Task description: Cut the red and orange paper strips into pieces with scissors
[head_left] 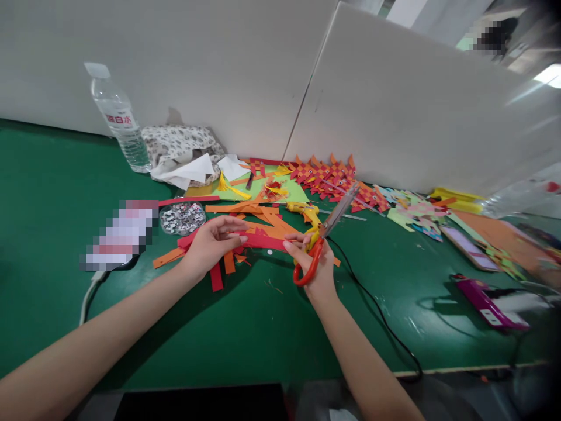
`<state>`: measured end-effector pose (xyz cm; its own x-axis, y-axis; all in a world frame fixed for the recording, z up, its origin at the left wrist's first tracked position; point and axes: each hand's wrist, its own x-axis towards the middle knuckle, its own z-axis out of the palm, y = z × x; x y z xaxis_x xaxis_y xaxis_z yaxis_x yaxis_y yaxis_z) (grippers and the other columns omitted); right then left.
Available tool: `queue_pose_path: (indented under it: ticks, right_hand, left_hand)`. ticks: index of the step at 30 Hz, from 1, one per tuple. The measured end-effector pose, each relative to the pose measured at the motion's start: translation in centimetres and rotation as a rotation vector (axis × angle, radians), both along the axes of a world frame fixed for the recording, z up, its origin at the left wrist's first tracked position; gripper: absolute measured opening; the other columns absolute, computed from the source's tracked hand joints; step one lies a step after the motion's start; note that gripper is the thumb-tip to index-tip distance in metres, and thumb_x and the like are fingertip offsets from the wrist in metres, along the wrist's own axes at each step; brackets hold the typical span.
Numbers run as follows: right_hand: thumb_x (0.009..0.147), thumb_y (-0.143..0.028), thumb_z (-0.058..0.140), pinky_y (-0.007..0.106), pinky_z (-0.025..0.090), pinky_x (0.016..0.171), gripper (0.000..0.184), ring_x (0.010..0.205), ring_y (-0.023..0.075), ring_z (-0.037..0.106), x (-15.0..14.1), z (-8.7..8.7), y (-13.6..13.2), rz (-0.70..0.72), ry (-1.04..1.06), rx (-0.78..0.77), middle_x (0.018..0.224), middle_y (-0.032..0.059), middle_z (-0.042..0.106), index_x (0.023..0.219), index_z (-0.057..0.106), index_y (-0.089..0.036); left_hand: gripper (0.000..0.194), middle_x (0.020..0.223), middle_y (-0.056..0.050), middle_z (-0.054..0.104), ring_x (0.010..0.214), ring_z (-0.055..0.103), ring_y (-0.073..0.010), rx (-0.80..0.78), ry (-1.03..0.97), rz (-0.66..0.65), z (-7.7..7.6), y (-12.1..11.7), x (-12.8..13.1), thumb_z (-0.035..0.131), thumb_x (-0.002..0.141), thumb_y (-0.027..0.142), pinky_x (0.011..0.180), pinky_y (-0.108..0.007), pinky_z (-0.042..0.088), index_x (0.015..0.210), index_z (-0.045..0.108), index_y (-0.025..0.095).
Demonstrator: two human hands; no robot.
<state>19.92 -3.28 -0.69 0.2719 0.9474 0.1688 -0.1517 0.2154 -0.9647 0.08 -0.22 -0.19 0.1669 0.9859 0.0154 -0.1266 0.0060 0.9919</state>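
Observation:
A red paper strip (265, 241) is stretched level between my two hands above the green table. My left hand (214, 240) pinches its left end between thumb and fingers. At the other end, my right hand (318, 266) grips the strip with thumb and fingertips. Scissors with red-orange handles (310, 270) also sit in that right hand, their blades pointing up and away to the right. Below and behind the strip lie loose orange paper strips (263, 213) and some red ones. A yellow glue gun (309, 216) rests just behind my right hand, partly hidden by it.
Woven red-and-orange paper fish (326, 175) are heaped against the partition. A box of googly eyes (183, 218), a phone (120, 237) and a water bottle (120, 120) stand left. A black cord (377, 304) runs to the front edge; a purple power strip (488, 301) lies right.

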Motion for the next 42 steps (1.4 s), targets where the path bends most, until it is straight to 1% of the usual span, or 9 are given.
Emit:
queue_pose_path:
  ticks: [8,13,16,20,24,26,29,34,42]
  right_hand:
    - [0.054,-0.02,0.079,0.034,0.053,0.065,0.039,0.061,0.0148,0.064,-0.2,0.3,0.0,-0.016,-0.017,-0.077,0.069,-0.003,0.067,0.071,0.044,-0.023]
    - [0.051,-0.023,0.081,0.031,0.054,0.053,0.041,0.06,0.0168,0.064,-0.3,0.3,-0.2,0.005,-0.057,-0.151,0.065,-0.0035,0.066,0.07,0.044,-0.023]
    - [0.051,-0.023,0.081,0.029,0.053,0.051,0.041,0.06,0.0165,0.064,-0.3,0.3,-0.3,0.042,-0.083,-0.179,0.065,-0.0029,0.067,0.071,0.045,-0.022]
    - [0.051,-0.023,0.082,0.027,0.054,0.054,0.04,0.062,0.0149,0.064,-0.4,0.5,-0.5,0.046,-0.023,-0.195,0.065,-0.0028,0.067,0.069,0.046,-0.021]
    - [0.05,-0.023,0.082,0.027,0.055,0.056,0.041,0.062,0.0143,0.064,-0.9,0.7,-0.6,0.03,0.049,-0.202,0.066,-0.0034,0.065,0.069,0.046,-0.021]
    - [0.052,-0.024,0.082,0.027,0.056,0.056,0.04,0.061,0.0139,0.064,-1.3,0.7,-0.7,0.065,0.059,-0.224,0.066,-0.0033,0.065,0.069,0.046,-0.021]
    - [0.05,-0.023,0.082,0.026,0.055,0.055,0.04,0.059,0.013,0.063,-1.8,0.9,-0.9,0.12,0.039,-0.266,0.065,-0.0036,0.064,0.068,0.046,-0.02]
    - [0.047,-0.022,0.083,0.025,0.054,0.053,0.043,0.056,0.0116,0.062,-2.0,1.2,-1.1,0.146,0.031,-0.288,0.061,-0.0054,0.062,0.067,0.046,-0.02]
    - [0.05,-0.023,0.082,0.029,0.053,0.058,0.042,0.056,0.0125,0.061,-1.9,0.8,-1.0,0.167,0.019,-0.246,0.063,-0.0057,0.061,0.068,0.044,-0.021]
  left_hand:
    - [0.032,0.096,-0.008,0.07,0.093,0.064,-0.0188,-0.005,-0.046,0.021,0.2,0.1,-0.2,0.076,0.064,0.024,0.086,-0.031,0.05,0.092,0.062,0.015]
    - [0.035,0.091,-0.007,0.072,0.092,0.066,-0.0197,-0.042,-0.107,0.049,0.7,0.2,-0.5,0.078,0.061,0.023,0.083,-0.029,0.051,0.091,0.063,0.015]
    - [0.042,0.097,-0.007,0.071,0.095,0.065,-0.0199,-0.065,-0.163,0.071,0.8,0.1,-0.4,0.078,0.063,0.026,0.082,-0.029,0.052,0.1,0.06,0.017]
    - [0.05,0.101,-0.006,0.068,0.096,0.065,-0.0176,-0.211,-0.197,0.046,0.7,-0.3,0.3,0.077,0.066,0.029,0.077,-0.024,0.053,0.109,0.055,0.018]
    - [0.048,0.088,-0.003,0.068,0.085,0.068,-0.0166,-0.385,-0.19,-0.033,0.5,-1.1,1.3,0.082,0.059,0.024,0.075,-0.026,0.054,0.097,0.053,0.017]
    - [0.036,0.081,-0.003,0.069,0.082,0.068,-0.0162,-0.374,-0.156,-0.122,0.3,-1.4,1.5,0.08,0.06,0.025,0.073,-0.024,0.053,0.084,0.054,0.015]
    - [0.029,0.072,-0.001,0.069,0.076,0.069,-0.0149,-0.322,-0.163,-0.134,0.1,-1.5,1.5,0.078,0.063,0.026,0.068,-0.022,0.052,0.074,0.053,0.015]
    - [0.031,0.069,0.001,0.069,0.071,0.069,-0.0148,-0.296,-0.191,-0.104,0.1,-1.3,1.3,0.078,0.062,0.024,0.062,-0.021,0.051,0.076,0.053,0.017]
    - [0.032,0.069,0.001,0.07,0.072,0.07,-0.0157,-0.316,-0.177,-0.098,0.3,-1.3,1.3,0.078,0.061,0.022,0.062,-0.021,0.051,0.077,0.051,0.017]
